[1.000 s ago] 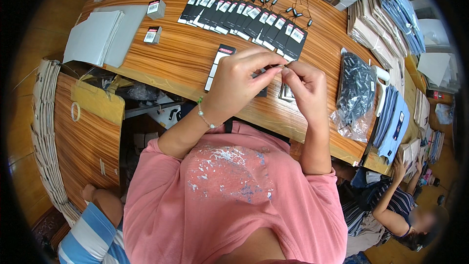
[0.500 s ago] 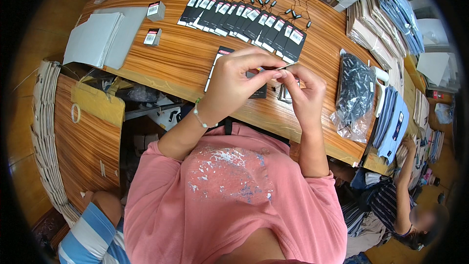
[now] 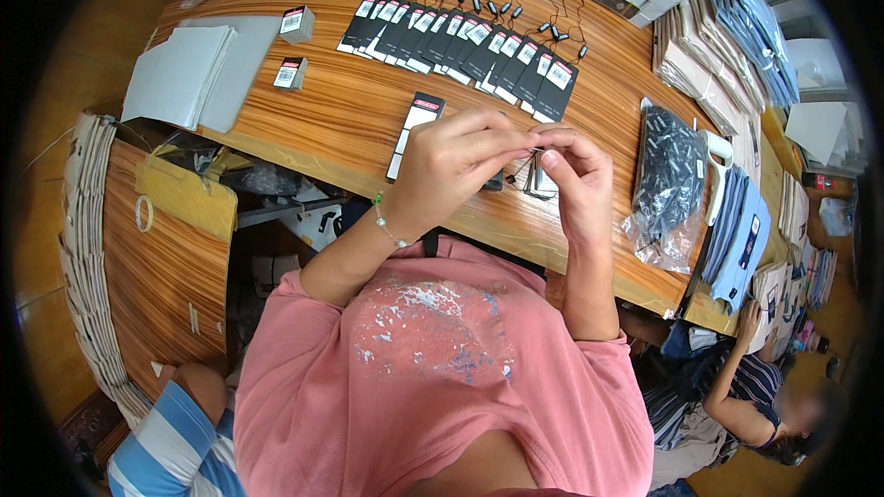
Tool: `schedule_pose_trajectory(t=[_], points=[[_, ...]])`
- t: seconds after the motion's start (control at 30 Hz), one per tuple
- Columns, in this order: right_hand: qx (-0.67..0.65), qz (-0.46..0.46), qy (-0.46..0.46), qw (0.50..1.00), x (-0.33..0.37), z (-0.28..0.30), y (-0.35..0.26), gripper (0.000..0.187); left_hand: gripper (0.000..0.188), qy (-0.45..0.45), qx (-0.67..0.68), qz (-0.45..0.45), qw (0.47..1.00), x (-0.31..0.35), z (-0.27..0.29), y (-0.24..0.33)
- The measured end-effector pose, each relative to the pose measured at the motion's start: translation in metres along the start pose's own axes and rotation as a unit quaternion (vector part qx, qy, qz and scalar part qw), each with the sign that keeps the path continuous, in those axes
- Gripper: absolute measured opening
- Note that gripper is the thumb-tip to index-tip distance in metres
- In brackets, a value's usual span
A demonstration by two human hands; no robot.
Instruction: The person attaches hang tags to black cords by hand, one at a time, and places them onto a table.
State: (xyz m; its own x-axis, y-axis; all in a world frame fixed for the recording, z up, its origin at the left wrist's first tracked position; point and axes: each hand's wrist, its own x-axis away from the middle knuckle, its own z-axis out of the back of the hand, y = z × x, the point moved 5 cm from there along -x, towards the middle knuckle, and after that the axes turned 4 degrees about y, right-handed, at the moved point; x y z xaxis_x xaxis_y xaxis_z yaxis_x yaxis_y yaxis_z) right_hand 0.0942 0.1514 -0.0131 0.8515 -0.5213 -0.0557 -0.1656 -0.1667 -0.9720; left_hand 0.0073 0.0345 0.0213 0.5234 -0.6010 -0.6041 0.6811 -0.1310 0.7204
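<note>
Above the table's near edge, my left hand and my right hand meet fingertip to fingertip, both pinched closed. Between them is a thin dark strand; it looks like cord, though the fingers cover most of it. Just left of my left hand lies a black-and-white printed card. A dark card shows partly from under that hand. Behind the right fingers, dark loops and a pale piece lie on the table, too covered to name.
Beyond my hands, black hang tags with corded black toggles overlap in a row. Small stacks of labels and white sheets are to the left. At right are a bag of black parts and folded blue garments. A co-worker sits lower right.
My left fingers have shifted slightly, and the thin light-coloured piece that stuck out above the fingertips no longer shows. The co-worker's arm at right has lowered.
</note>
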Motion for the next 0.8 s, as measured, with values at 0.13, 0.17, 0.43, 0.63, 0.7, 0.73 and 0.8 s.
schedule_pose_trajectory(t=[0.13, 0.17, 0.43, 0.63, 0.7, 0.73, 0.8], points=[[-0.085, -0.037, -0.004, 0.996, 0.000, 0.000, 0.004, 0.009, 0.016, 0.028, -0.031, -0.047, 0.998, 0.004, 0.000, 0.003], [-0.111, -0.041, 0.001, 0.993, -0.001, 0.003, 0.007, 0.010, 0.016, 0.031, -0.032, -0.055, 0.997, 0.004, 0.000, 0.003], [-0.219, 0.036, -0.037, 0.974, -0.007, -0.004, -0.024, 0.018, 0.018, -0.140, 0.095, -0.010, 0.986, 0.014, -0.005, -0.013], [-0.188, 0.036, -0.011, 0.982, 0.001, -0.013, -0.037, 0.012, 0.044, -0.122, -0.045, 0.123, 0.984, 0.011, 0.032, -0.080], [-0.182, 0.032, -0.022, 0.983, 0.001, -0.015, -0.035, 0.013, 0.049, -0.121, -0.148, 0.139, 0.972, 0.014, 0.044, -0.107], [-0.179, 0.031, -0.027, 0.983, 0.001, -0.015, -0.034, 0.014, 0.049, -0.140, -0.165, 0.150, 0.965, 0.020, 0.044, -0.121], [-0.181, 0.024, -0.035, 0.983, -0.001, -0.013, -0.028, 0.014, 0.050, -0.181, -0.158, 0.180, 0.954, 0.022, 0.043, -0.134]])
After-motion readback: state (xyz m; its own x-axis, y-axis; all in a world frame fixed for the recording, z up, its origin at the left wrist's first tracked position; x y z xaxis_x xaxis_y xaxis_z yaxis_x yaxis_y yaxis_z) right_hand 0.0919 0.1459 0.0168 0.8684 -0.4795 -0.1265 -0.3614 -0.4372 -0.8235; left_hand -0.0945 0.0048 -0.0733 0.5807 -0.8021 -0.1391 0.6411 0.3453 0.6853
